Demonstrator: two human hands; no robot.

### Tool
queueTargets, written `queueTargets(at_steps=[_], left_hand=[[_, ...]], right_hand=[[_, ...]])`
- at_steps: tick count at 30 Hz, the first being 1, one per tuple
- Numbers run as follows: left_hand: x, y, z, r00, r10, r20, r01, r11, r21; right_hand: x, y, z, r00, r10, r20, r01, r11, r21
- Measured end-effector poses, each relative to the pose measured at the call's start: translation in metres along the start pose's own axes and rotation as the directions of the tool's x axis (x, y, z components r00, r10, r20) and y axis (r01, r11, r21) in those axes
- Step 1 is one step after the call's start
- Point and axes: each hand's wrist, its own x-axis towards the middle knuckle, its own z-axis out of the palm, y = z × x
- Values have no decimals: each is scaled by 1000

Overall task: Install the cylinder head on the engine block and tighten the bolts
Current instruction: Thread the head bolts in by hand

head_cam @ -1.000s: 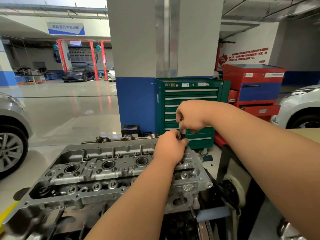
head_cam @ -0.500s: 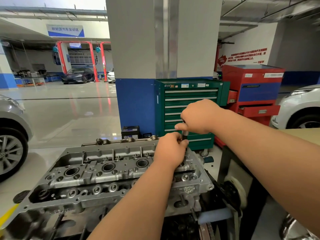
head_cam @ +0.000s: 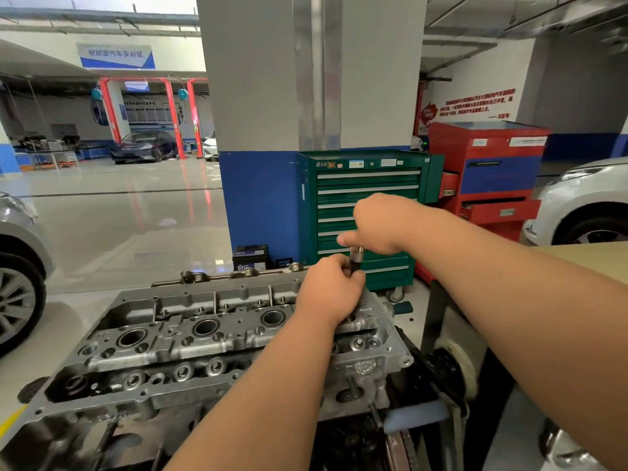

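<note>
One view is given, from the head camera, looking down over both forearms. The cylinder head (head_cam: 210,334) is seen lying level in the lower left, its round wells and valve gear open to view. What is beneath it is dark and cannot be made out clearly.

At the far right end of the casting an upright tool shaft (head_cam: 356,261), dark with a chrome collar, is held by both hands. The left hand (head_cam: 331,290) is wrapped round the lower part of the shaft, just above the casting, with its fingers curled tight. The right hand (head_cam: 377,226) is closed over the top of the shaft, directly above the left, with one digit stuck out to the left. The bolt itself is hidden under the left hand.

The step in hand is judged to be the running-down of a head bolt at this corner, with the shaft steadied below and turned from above. Seating is taken as done and tightening as under way.

For the next move the shaft must be kept upright over the bolt and the twist applied without side load, lest the tool slip off. The other bolt positions cannot be checked from here.

Behind, a green tool cabinet (head_cam: 367,212) and a red cabinet (head_cam: 489,171) are seen.
</note>
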Motion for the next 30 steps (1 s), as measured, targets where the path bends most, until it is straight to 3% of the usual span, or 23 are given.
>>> queueTargets(at_steps=[3, 8, 10, 14, 16, 21, 27, 30], left_hand=[[2, 1, 1, 998, -20, -67, 19, 1000, -14], [-1, 0, -4, 994, 90, -62, -89, 996, 24], [-2, 1, -3, 996, 84, -30, -83, 996, 35], [-3, 4, -1, 1000, 14, -28, -14, 1000, 13], [-1, 3, -1, 998, 8, -62, -8, 1000, 5], [-1, 0, -5, 995, 91, -30, -89, 994, 58], [-2, 4, -1, 999, 15, -41, -13, 999, 43], [0, 3, -2, 999, 36, -35, -34, 997, 62]], right_hand=[[-1, -13, 8, 991, 86, -102, -97, 990, -107], [-6, -5, -10, 980, -117, 162, 111, 993, 46], [-6, -5, -9, 990, -85, 115, 86, 996, -3], [-7, -12, 5, 993, 94, -72, -102, 987, -122], [-7, -14, 10, 995, 73, -75, -79, 993, -87], [-6, -6, -1, 993, -84, 82, 78, 994, 74], [-5, -13, 11, 991, 54, -120, -67, 991, -111], [-6, -11, 17, 988, -1, -154, -22, 989, -144]])
